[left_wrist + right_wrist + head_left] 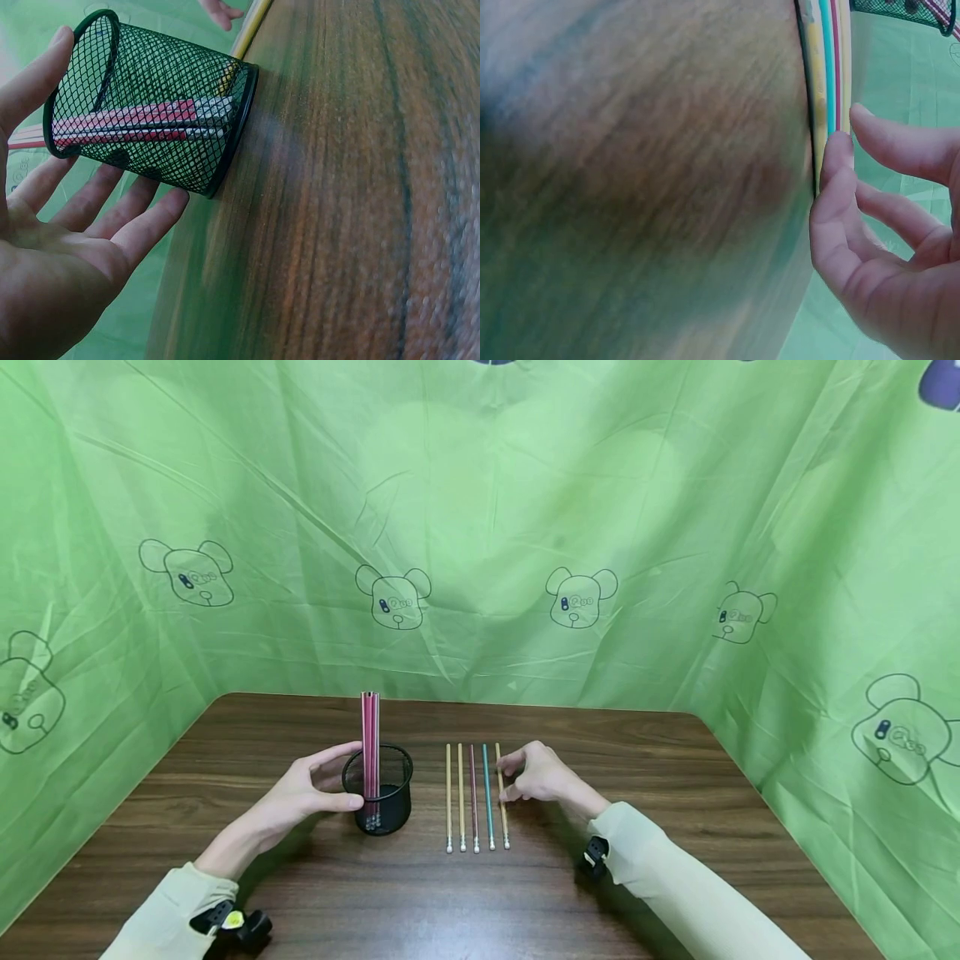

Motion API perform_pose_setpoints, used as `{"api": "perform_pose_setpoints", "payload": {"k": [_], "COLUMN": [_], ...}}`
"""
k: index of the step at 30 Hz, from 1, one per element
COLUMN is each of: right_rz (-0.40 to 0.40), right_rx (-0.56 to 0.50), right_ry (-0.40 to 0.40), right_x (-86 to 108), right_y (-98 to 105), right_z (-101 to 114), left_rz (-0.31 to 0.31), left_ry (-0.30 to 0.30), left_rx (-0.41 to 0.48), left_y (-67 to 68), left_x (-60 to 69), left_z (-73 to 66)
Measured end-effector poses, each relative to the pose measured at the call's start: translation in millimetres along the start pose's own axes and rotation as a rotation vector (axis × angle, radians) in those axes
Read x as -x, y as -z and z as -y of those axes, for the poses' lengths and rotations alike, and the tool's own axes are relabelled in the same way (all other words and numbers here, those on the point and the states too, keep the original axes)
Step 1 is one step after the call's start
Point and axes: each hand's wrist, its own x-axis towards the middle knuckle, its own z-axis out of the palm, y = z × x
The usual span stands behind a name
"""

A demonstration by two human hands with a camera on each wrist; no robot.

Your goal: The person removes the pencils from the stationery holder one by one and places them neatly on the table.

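My left hand (pixel 309 789) holds a black mesh pencil cup (pixel 396 814) by its left side, thumb toward the near side and fingers spread along the mesh. A bundle of pink pencils (pixel 370 727) stands upright inside, eraser ends down. To the right lies a row of separate pencils on the table: two yellow pencils (pixel 461 797), a dark pink pencil (pixel 474 797), a blue pencil (pixel 488 797) and another yellow pencil (pixel 505 827) at the right end. My right hand (pixel 547 774) touches that last one with its fingertips; its thumb stands apart from the fingers in the right wrist view.
The brown wooden table (pixel 360 902) ends at a green cloth backdrop (pixel 480 527) with printed bear heads, at the back and both sides. Small black cameras are strapped to both wrists, the left wrist camera (pixel 253 929) hanging close to the tabletop.
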Motion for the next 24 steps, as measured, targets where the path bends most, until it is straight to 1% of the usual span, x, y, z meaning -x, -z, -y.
{"api": "perform_pose_setpoints", "payload": {"k": [4,9,12,17,24], "right_rz": [0.002,0.000,-0.002,-0.018,-0.044], "right_rx": [0.005,-0.006,-0.007,0.005,-0.018], "right_ry": [0.012,0.032,0.070,0.159,0.242], "right_x": [0.3,0.0,0.3,-0.4,-5.4], "right_y": [4,4,2,-2,-10], "right_z": [4,9,15,27,47], "left_rz": [-0.005,-0.003,0.002,0.003,0.000], "left_ry": [0.012,0.023,0.023,0.017,0.018], "left_rx": [-0.012,-0.005,0.001,-0.001,-0.001], "left_y": [0.3,0.7,0.8,0.9,0.3], "left_x": [-1.4,-2.3,-2.0,-1.9,-1.1], "left_z": [1.8,2.9,3.5,3.9,2.9]}}
